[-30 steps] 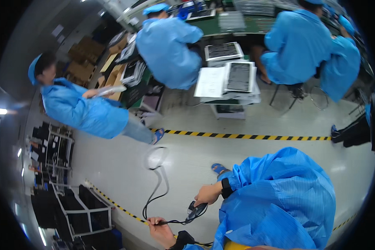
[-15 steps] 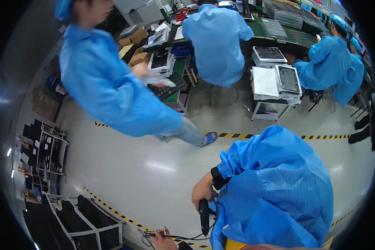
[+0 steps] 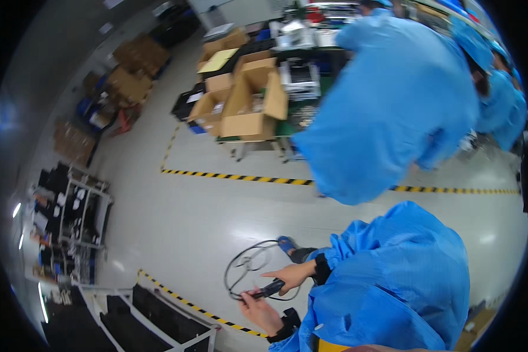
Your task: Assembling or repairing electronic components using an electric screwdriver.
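Note:
A dark handheld tool (image 3: 270, 289), stick-shaped with a thin black cable (image 3: 227, 270), is held in front of my body. My right hand (image 3: 294, 276) is closed around one end of it, the index finger stretched out. At its other end, my left hand (image 3: 263, 314) has its fingers closed on the tool or on the cable where they meet; I cannot tell which. Loops of cable hang beyond my hands, above the floor. Both my sleeves are blue with black cuffs. The tool's exact kind does not show.
A co-worker in a blue gown (image 3: 387, 105) stands ahead on the right, blurred. Open cardboard boxes (image 3: 249, 127) sit on a table at the back. White-framed racks (image 3: 200, 340) with black panels line the left. Yellow-black tape (image 3: 234, 176) marks the floor.
My view has turned left. My hands have come together, and the tool has swung from pointing down to pointing left. The co-worker from the left now appears on the right.

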`<action>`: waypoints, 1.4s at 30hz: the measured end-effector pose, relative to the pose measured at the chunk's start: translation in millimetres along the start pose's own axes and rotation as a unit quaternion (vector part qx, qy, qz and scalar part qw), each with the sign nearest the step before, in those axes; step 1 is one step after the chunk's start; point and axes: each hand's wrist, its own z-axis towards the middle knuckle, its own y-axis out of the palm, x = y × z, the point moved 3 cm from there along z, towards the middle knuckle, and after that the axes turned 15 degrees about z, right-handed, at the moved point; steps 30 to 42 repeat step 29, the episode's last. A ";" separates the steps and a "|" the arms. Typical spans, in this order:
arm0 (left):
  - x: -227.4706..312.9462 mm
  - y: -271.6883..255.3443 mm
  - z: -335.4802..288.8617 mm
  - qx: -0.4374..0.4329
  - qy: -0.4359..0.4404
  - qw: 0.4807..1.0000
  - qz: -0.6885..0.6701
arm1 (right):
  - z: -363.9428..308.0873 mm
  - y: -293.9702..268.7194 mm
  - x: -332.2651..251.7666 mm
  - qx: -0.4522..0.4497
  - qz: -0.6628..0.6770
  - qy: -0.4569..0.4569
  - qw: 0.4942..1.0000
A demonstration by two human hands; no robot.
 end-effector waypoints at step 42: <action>100.0 62.1 940.5 -0.341 -0.028 0.867 0.363 | 770.6 -431.3 -239.8 0.232 0.529 -0.044 0.815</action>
